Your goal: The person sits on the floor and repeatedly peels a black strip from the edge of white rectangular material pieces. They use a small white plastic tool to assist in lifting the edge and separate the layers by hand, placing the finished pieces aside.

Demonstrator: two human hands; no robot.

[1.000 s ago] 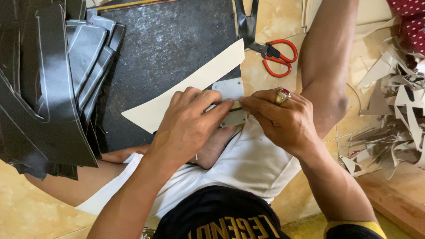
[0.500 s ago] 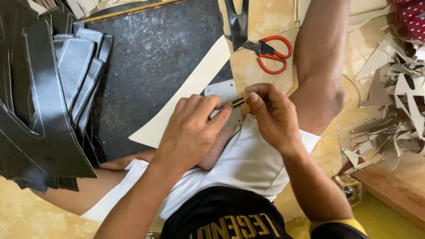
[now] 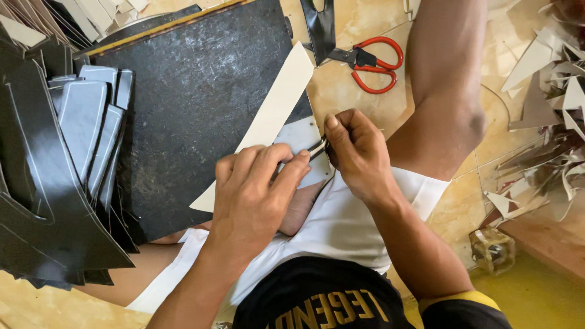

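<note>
Cream strip lies slanted over the dark cutting board, its lower end under the left hand; that hand presses flat, fingers spread, gripping nothing; the right hand is closed in a fist grip around a small metal tool at the grey piece; red scissors lie well apart on the floor.

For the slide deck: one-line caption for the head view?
Seated on the floor, left hand pins a grey piece on a dark board while right hand works a small tool; red scissors nearby.
</note>
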